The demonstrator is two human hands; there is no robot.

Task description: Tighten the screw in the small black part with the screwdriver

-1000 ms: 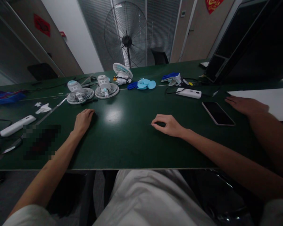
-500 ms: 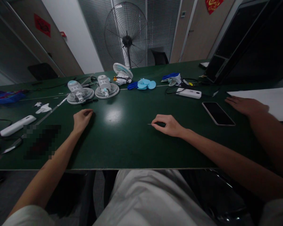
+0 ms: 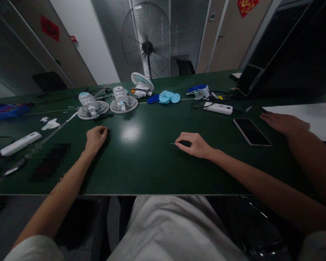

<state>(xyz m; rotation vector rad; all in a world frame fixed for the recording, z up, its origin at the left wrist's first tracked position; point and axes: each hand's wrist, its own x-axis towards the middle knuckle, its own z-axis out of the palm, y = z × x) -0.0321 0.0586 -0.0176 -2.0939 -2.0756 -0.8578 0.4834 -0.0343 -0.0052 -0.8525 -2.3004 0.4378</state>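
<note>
My left hand (image 3: 96, 139) rests on the green table (image 3: 141, 163), its fingers curled together; whatever they may hold is hidden. Between the thumb and fingers of my right hand (image 3: 194, 145) is a small screwdriver (image 3: 185, 143) with a dark handle, its thin metal tip pointing left. Beyond my left hand lie two small white fans (image 3: 92, 110) (image 3: 124, 104), and a third fan (image 3: 142, 85) sits farther back. Light blue fan blades (image 3: 168, 97) lie beside a dark blue glove (image 3: 153, 99).
A phone (image 3: 252, 132) lies right of my right hand, with another person's hand (image 3: 285, 123) beside it near a white sheet (image 3: 317, 116). White power strips (image 3: 218, 108) (image 3: 21, 143) lie right and left. Another glove (image 3: 201, 91) and a blue basket (image 3: 9, 111) are farther back.
My left hand has shifted very slightly to the right, its fingers still curled. My right hand holds the screwdriver in the same place.
</note>
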